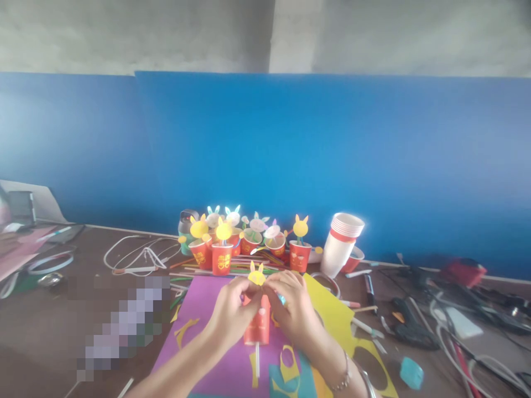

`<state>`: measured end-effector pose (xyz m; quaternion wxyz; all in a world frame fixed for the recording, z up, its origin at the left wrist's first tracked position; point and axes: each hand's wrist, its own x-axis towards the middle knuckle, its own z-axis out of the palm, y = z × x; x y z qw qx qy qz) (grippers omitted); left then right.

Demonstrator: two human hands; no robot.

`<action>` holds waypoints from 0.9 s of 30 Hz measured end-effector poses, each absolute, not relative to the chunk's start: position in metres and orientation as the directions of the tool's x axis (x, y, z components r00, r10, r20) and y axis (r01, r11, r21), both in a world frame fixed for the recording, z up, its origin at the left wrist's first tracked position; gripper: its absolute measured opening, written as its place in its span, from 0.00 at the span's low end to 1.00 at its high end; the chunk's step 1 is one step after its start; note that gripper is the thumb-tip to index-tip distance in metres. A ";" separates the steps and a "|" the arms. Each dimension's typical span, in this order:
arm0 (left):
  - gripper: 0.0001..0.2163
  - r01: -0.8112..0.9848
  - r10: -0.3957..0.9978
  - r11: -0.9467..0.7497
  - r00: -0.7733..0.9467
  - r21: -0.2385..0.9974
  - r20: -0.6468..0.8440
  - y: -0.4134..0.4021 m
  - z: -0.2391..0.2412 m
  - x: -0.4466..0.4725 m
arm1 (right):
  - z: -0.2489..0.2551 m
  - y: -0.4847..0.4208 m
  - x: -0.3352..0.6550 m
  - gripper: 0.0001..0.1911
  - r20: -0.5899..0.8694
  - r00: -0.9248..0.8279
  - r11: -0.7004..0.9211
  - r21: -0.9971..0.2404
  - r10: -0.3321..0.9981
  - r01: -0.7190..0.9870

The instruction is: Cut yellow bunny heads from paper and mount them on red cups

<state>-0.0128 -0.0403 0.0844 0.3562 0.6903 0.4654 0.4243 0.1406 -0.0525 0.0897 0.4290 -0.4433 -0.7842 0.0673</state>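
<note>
A yellow paper rabbit head (256,276) with two upright ears shows just above my fingertips. My left hand (235,309) pinches at its lower left edge, thumb and fingers together. From the other side my right hand (293,307) closes at its lower right edge, nearly touching the left. Right below them is a red paper cup (256,330), its upper part covered by my fingers. A white straw (258,362) shows below the cup. What lies exactly between my fingertips is hidden. Purple paper (194,315) is underneath.
Several red cups (222,260) with paper rabbit heads stand along the blue partition (265,143). A tall stack of white cups (338,251) leans at their right. Yellow paper (332,301) and cut scraps (289,365) lie around. Cables (450,337) clutter the right, a white cable (141,257) the left.
</note>
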 end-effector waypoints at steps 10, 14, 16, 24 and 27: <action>0.07 0.329 0.944 -0.311 0.219 0.892 0.248 -0.041 0.086 -0.013 | 0.092 -0.053 0.142 0.10 0.608 -0.261 0.609 -0.480 0.750 0.631; 0.06 0.310 0.945 -0.301 0.220 0.902 0.240 -0.041 0.088 -0.013 | 0.090 -0.052 0.142 0.10 0.606 -0.246 0.598 -0.488 0.757 0.636; 0.06 0.295 0.943 -0.304 0.227 0.906 0.243 -0.041 0.088 -0.012 | 0.088 -0.052 0.142 0.10 0.632 -0.232 0.606 -0.476 0.740 0.638; 0.06 0.408 0.877 -0.480 0.191 0.777 0.441 -0.034 0.082 -0.018 | 0.096 -0.046 0.157 0.10 0.561 -0.020 0.441 -0.627 0.827 0.642; 0.06 0.593 0.699 -0.654 0.237 0.469 0.675 -0.033 0.080 -0.023 | 0.096 -0.045 0.170 0.13 0.344 -0.127 0.324 -0.607 0.930 0.726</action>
